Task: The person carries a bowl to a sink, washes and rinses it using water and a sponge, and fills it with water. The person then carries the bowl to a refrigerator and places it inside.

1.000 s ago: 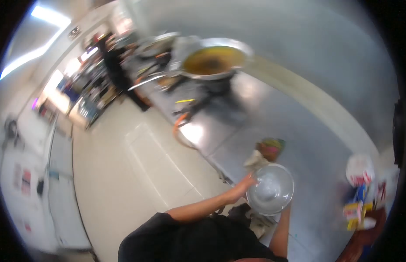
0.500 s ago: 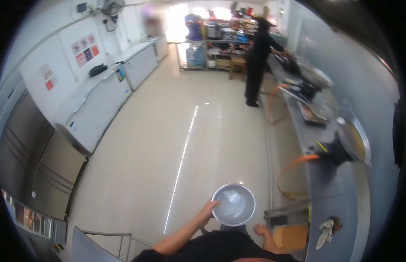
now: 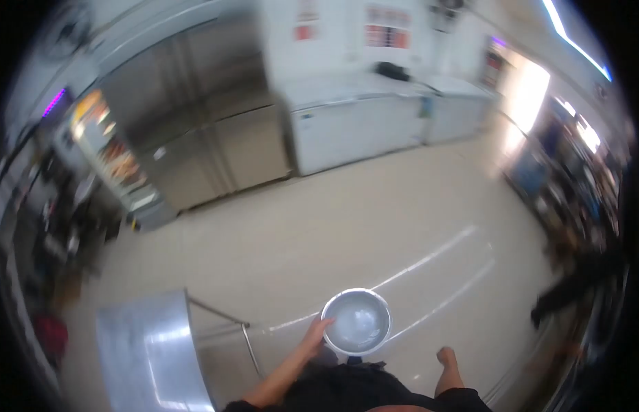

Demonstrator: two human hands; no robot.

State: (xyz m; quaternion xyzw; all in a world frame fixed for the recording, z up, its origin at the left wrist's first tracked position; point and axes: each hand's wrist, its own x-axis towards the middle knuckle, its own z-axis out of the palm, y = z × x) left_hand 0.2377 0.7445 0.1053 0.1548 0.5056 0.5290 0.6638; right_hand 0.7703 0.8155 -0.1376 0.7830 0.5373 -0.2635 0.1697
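My left hand (image 3: 315,338) grips the near-left rim of a round metal bowl (image 3: 357,323), its thumb hooked over the inner edge. Held in front of my waist, the bowl shows a grey inside with a bright shine at its bottom. To the right and apart from the bowl, my right hand (image 3: 446,355) hangs over the floor with its fingers curled in, and nothing shows in it.
A steel table (image 3: 144,347) with a side rail stands at my near left. Ahead are a steel refrigerator (image 3: 196,117), a glass-door display fridge (image 3: 117,154) and white chest freezers (image 3: 360,130). A person in dark clothes (image 3: 580,278) stands at far right, near crowded shelves.
My view has swung left, bringing the refrigerators and steel table toward the middle and the person to the far right edge. The bowl stays in my left hand.
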